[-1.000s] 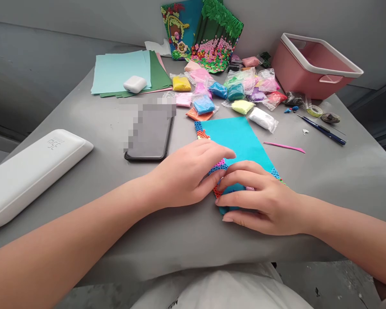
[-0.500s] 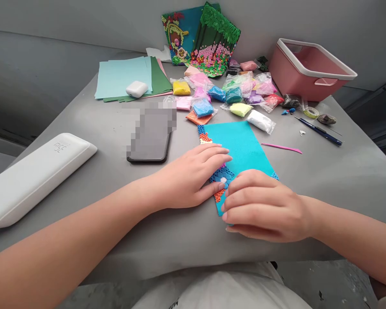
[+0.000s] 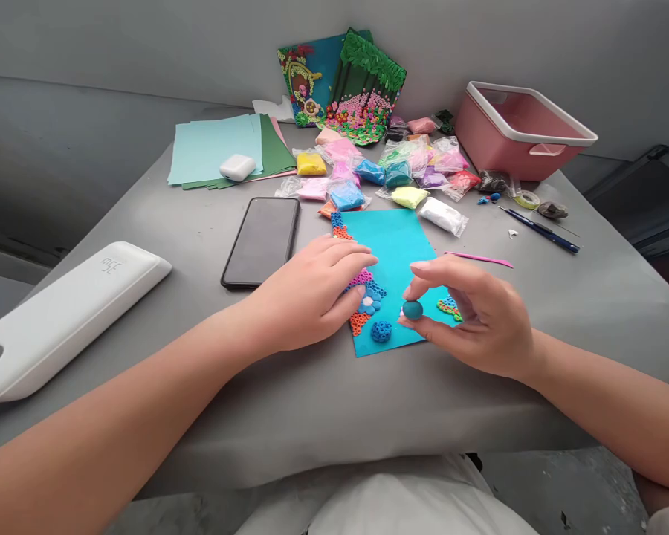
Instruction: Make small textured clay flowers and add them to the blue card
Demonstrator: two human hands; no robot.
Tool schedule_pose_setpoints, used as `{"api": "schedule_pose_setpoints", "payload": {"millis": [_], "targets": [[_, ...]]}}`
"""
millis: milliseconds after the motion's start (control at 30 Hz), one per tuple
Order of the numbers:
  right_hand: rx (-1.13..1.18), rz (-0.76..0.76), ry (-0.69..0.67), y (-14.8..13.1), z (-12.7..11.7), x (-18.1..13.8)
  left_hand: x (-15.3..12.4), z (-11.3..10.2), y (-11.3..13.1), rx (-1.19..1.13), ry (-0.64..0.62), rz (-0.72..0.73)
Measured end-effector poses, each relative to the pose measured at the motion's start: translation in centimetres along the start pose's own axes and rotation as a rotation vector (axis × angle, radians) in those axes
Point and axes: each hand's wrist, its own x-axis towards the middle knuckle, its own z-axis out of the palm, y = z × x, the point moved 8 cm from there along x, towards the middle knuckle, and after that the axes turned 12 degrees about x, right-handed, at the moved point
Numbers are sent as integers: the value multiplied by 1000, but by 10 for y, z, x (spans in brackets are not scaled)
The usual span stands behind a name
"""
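— Held in the right hand [image 3: 479, 327]?

— A small teal clay ball [image 3: 412, 309], clamped between thumb and fingers, just over the near end of the turquoise sheet [image 3: 395, 245] on the table [image 3: 535, 312].

— And under the left hand [image 3: 312, 293]?

— The sheet's beaded clay border [image 3: 359, 322], covered with fingers together, stretched flat. Just beside, lying on the sheet, a dimpled blue ball [image 3: 380, 331].

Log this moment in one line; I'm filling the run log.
left hand: flat on teal sheet | right hand: fingers pinch teal clay ball | phone: beside sheet
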Motion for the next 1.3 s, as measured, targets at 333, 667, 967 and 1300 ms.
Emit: {"api": "schedule_pose_setpoints", "payload": {"millis": [333, 667, 967, 1300], "targets": [[-210, -163, -24, -21, 3, 8, 1, 27, 29, -1477, -173, -348], [-81, -125, -35, -22, 2, 5, -2, 33, 27, -1586, -180, -443], [-49, -49, 41, -17, -1, 1, -3, 38, 31, -1664, -190, -461], [-15, -43, 42, -20, -2, 5, -6, 42, 33, -1667, -209, -420]]}}
